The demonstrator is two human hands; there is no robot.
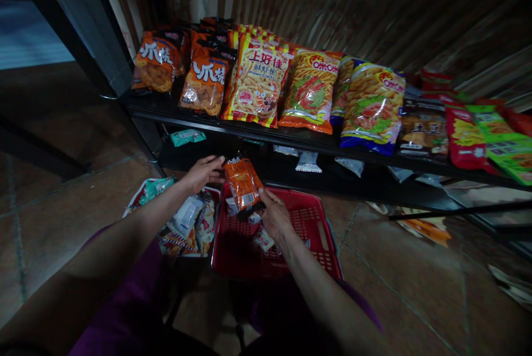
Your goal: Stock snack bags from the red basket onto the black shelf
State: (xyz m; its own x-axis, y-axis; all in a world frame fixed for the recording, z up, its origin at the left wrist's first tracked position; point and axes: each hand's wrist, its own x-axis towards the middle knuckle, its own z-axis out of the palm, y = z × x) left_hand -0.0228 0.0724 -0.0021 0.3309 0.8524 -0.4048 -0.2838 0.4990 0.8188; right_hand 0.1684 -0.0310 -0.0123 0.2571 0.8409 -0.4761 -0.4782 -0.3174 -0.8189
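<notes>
A small orange snack bag (243, 183) with black ends is held tilted over the red plastic basket (305, 209). My right hand (274, 213) grips its lower right edge, thumb on the front. At its upper left edge, the fingers of my left hand (206, 172) close on the bag; their tips are partly hidden. Several small wrapped snack packets (262, 238) lie in the red basket. Left of it, partly under my left forearm, a second basket (143, 187) is filled with snack packets (189, 217).
A black shelf (266, 133) ahead carries a row of upright snack bags, among them orange bags (206, 82), a prawn cracker bag (257, 82) and red and green bags (465, 134). The lower shelf (233, 165) holds a teal packet (188, 137) and several pale packets (308, 162). Packages (424, 226) lie near the floor at right.
</notes>
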